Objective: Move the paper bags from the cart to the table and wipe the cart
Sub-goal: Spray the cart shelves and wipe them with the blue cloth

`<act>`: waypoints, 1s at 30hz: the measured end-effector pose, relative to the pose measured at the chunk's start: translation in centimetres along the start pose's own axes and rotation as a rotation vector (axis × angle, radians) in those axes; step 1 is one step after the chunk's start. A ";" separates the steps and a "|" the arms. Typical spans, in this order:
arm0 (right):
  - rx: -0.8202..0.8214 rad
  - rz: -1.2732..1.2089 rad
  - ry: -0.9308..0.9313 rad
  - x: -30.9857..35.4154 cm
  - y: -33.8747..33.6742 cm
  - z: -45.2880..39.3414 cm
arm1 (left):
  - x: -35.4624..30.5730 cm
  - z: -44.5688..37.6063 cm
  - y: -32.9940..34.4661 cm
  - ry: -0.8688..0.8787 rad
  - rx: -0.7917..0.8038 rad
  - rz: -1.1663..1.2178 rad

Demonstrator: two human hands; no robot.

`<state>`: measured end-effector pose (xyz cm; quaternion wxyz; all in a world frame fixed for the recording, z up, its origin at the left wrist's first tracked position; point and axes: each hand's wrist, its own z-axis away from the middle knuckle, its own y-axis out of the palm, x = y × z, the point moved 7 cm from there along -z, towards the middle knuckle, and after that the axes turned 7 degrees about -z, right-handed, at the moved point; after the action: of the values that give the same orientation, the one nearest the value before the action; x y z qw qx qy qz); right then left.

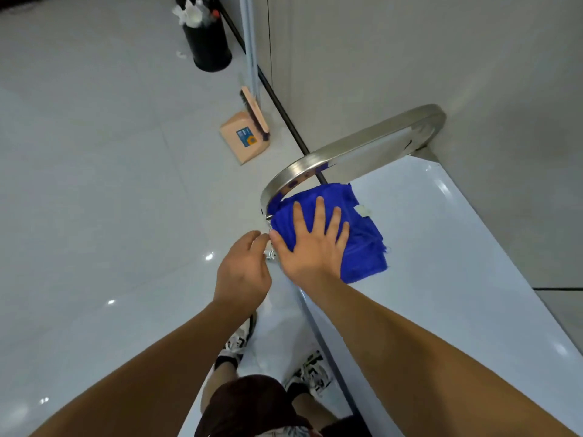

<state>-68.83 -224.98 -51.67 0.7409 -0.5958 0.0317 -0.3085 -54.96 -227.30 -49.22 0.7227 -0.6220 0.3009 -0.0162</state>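
Note:
A blue cloth (362,234) lies flat on the cart's pale top shelf (441,279), near the corner under the curved steel handle (362,143). My right hand (312,244) presses on the cloth with its fingers spread and straight. My left hand (243,272) is just left of it at the shelf's corner, fingers loosely curled by a small metal fitting (269,254); I cannot tell whether it holds that. No paper bags are in view.
A peach dustpan with a brush (246,134) stands on the glossy grey floor by the wall. Farther back is a black bin (208,42) with white paper in it. The cart sits against a beige wall (410,58). My feet are below the shelf edge.

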 end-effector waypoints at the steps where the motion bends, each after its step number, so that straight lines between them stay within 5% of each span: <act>1: -0.017 0.005 -0.011 0.4 0.3 0.7 | 0.6 0.1 -0.2 -0.043 0.015 -0.035; 5: -0.044 0.006 -0.050 0.4 0.6 2.6 | 2.1 0.1 -0.4 -0.218 0.061 -0.083; 17: -0.005 0.053 -0.039 -0.7 -0.4 1.0 | -0.5 0.7 -0.3 -0.084 0.042 0.020; 21: -0.057 0.145 -0.207 0.1 1.7 5.5 | 0.6 1.8 0.5 -0.129 0.123 -0.038; 25: -0.025 0.201 -0.249 -2.0 2.7 6.6 | 0.5 3.3 1.3 -0.042 0.191 -0.102; 30: -0.092 0.064 -0.072 -5.2 1.8 8.9 | -3.7 3.3 0.8 0.139 0.141 -0.051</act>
<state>-68.54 -214.55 -52.41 0.7227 -0.6387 0.0384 -0.2613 -56.73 -222.72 -48.26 0.7414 -0.5745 0.3325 -0.0988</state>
